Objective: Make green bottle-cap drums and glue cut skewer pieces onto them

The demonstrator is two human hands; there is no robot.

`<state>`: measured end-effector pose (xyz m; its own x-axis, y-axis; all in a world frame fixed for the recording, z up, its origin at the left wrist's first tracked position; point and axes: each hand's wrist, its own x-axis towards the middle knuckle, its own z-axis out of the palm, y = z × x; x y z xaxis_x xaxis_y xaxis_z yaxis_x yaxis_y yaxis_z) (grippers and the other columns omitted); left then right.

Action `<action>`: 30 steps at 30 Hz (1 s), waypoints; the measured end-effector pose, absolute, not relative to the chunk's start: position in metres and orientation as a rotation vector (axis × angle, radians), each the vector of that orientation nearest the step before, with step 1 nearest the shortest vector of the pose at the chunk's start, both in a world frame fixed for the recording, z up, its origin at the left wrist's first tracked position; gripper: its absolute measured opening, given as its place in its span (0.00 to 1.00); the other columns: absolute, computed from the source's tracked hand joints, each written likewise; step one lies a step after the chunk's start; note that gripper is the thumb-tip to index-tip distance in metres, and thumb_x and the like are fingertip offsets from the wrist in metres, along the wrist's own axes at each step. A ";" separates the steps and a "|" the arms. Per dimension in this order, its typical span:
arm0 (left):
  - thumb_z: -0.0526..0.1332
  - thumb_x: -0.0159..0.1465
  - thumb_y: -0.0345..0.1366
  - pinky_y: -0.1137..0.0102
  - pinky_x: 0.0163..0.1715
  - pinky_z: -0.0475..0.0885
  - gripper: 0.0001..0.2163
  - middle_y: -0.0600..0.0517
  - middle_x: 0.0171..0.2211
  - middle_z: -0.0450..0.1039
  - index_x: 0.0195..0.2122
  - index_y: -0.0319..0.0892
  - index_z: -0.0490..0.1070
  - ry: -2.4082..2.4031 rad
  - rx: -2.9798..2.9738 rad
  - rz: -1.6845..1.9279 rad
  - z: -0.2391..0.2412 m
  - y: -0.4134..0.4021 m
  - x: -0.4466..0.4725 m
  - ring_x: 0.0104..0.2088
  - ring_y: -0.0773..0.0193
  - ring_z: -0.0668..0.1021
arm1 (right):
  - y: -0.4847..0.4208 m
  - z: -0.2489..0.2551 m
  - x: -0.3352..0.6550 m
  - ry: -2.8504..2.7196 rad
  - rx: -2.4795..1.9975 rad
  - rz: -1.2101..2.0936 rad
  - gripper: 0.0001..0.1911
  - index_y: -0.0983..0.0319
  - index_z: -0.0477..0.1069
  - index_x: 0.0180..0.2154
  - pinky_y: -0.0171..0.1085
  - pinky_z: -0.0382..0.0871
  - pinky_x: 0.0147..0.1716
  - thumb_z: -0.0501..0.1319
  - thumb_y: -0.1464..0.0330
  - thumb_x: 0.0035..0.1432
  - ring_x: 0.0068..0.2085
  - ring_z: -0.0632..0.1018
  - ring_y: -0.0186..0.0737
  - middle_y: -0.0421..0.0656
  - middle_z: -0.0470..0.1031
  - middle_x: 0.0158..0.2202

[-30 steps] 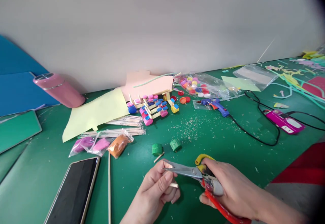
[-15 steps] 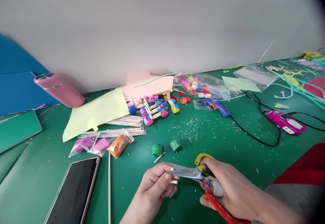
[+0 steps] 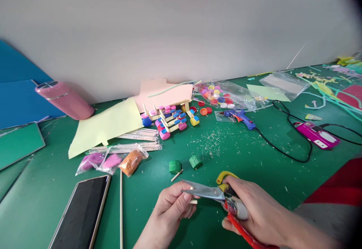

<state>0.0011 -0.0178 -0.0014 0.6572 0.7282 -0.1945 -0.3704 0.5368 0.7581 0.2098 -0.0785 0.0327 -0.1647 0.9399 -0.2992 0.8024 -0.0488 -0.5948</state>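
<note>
Between the thumb and fingers of my left hand (image 3: 172, 209) is a short pale wooden stick (image 3: 193, 202), its end poking out to the right. My right hand (image 3: 254, 203) grips a pair of scissors (image 3: 207, 192) with one yellow and one red handle. The partly spread blades point left and reach my left fingertips, around or against the stick; exactly where they touch it is hidden. Just beyond my hands stand two green round caps (image 3: 175, 167), and a small cut stick piece (image 3: 177, 175) lies beside the left one.
A phone (image 3: 80, 211) and a long thin stick (image 3: 121, 207) lie at left. Behind are bagged clay (image 3: 132, 161), assembled cap-and-stick pieces (image 3: 166, 119), and a bag of coloured caps (image 3: 216, 92). A blue glue gun (image 3: 240, 118) trails its cord to a purple power strip (image 3: 318, 135).
Hands, stick and scissors hold almost the same pose. The whole view has shifted very slightly.
</note>
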 end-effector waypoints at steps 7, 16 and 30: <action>0.60 0.60 0.38 0.72 0.24 0.55 0.08 0.56 0.20 0.61 0.30 0.40 0.75 0.568 0.793 0.702 -0.003 -0.019 0.000 0.20 0.72 0.58 | -0.081 0.028 0.209 -2.048 -1.923 0.987 0.16 0.58 0.57 0.30 0.35 0.55 0.22 0.61 0.58 0.49 0.24 0.69 0.38 0.38 0.67 0.24; 0.62 0.58 0.38 0.72 0.21 0.52 0.09 0.56 0.20 0.60 0.26 0.38 0.77 0.580 0.794 0.755 0.007 -0.019 0.007 0.19 0.73 0.57 | -0.084 0.024 0.208 -2.071 -1.937 0.945 0.14 0.58 0.58 0.30 0.35 0.50 0.19 0.57 0.56 0.53 0.21 0.69 0.38 0.38 0.70 0.22; 0.61 0.58 0.39 0.72 0.22 0.51 0.10 0.57 0.19 0.58 0.28 0.38 0.76 0.579 0.777 0.689 0.000 -0.020 -0.002 0.20 0.73 0.56 | -0.082 0.025 0.209 -2.130 -1.897 0.890 0.17 0.59 0.57 0.31 0.35 0.53 0.21 0.61 0.56 0.48 0.23 0.69 0.40 0.39 0.69 0.24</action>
<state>-0.0015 -0.0197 0.0000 0.6406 0.7372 -0.2147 -0.3380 0.5218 0.7833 0.2092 -0.0818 0.0249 -0.1867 0.9454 -0.2670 0.8543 0.0221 -0.5192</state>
